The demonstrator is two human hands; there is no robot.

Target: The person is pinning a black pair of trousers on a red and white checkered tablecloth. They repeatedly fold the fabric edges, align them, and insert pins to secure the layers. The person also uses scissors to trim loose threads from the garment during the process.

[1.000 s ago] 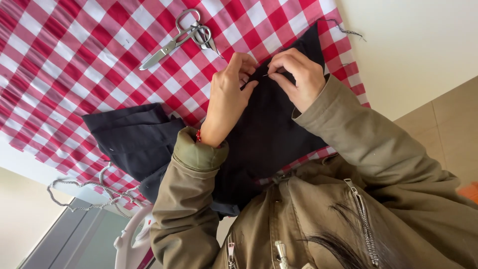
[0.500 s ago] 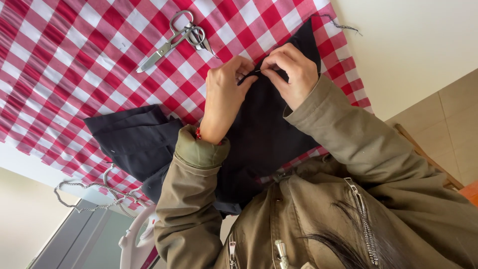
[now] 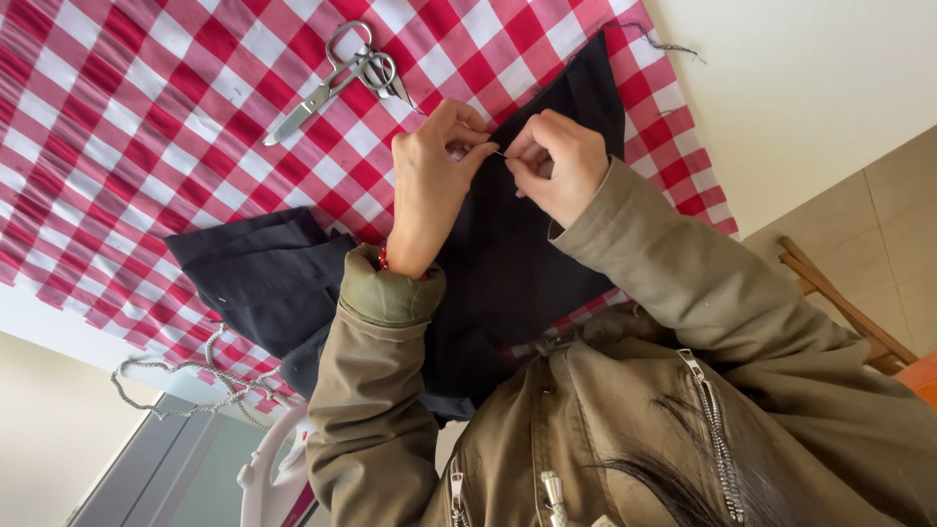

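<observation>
A piece of black fabric (image 3: 508,263) lies on a red-and-white checked tablecloth (image 3: 146,127), one corner pointing to the far edge. My left hand (image 3: 429,185) pinches the fabric's edge near its upper left side. My right hand (image 3: 558,166) faces it, fingertips closed on a thin needle (image 3: 498,153) that sits between the two hands at the fabric edge. Both sleeves are olive green. A second folded piece of dark cloth (image 3: 264,273) lies to the left of my left wrist.
Metal scissors (image 3: 337,78) lie on the cloth beyond my left hand. A grey braided cord (image 3: 185,385) and a white iron (image 3: 273,468) sit at the lower left edge. A wooden chair (image 3: 839,312) stands on the tiled floor at the right.
My two hands have come closer together at the fabric's edge, and the fingertips now meet around the needle. The view has shifted slightly.
</observation>
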